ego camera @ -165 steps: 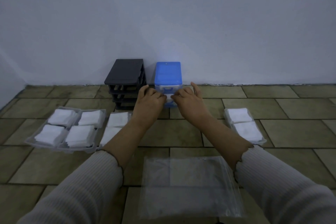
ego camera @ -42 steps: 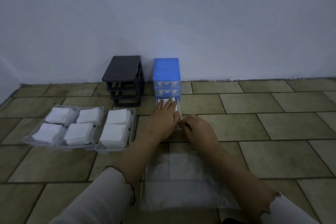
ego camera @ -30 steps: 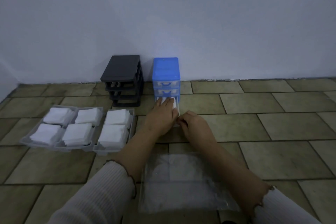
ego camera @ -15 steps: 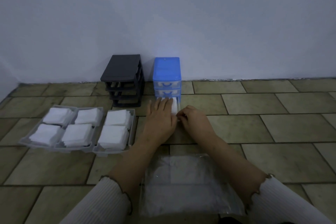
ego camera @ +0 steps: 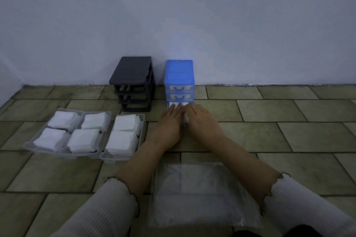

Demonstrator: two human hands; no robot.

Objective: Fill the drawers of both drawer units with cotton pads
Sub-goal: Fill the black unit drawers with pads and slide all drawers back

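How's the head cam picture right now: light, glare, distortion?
Head view: dim, bluish light, sharp enough; the black drawer unit loses its slot detail in shadow; a faint glow on the wall above the blue drawer unit; wide-angle bending at the edges; the clear plastic bag is faint.

Indoor rm: tiled floor [ego camera: 269,134], plain wall [ego camera: 173,15]

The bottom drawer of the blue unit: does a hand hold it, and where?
No clear grip. Both the left hand and the right hand lie on the pulled-out clear plastic bottom drawer, covering its front.

bottom drawer [ego camera: 185,119] mostly hidden under hands [ego camera: 185,121]
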